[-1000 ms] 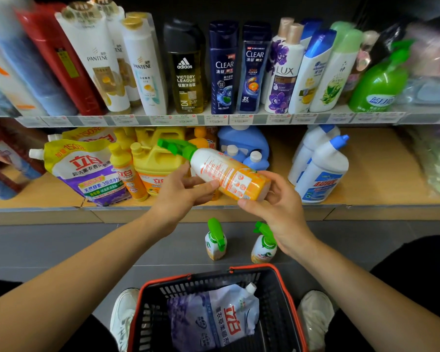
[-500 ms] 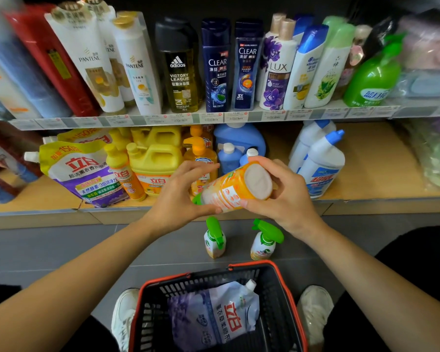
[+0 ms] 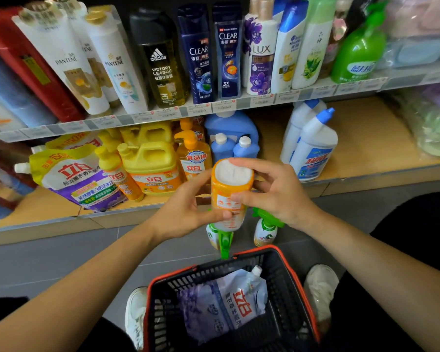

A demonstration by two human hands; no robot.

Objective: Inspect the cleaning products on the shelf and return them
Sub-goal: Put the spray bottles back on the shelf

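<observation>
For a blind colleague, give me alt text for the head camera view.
A left hand and right hand hold an orange plastic spray bottle upside down, white base up, before a wooden shelf of yellow detergent jugs. Below, a black plastic basket with an orange rim holds a white refill pouch.

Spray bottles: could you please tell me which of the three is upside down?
The orange bottle, gripped by the left hand and right hand: base up, trigger down. The two small bottles stand upright.
</observation>
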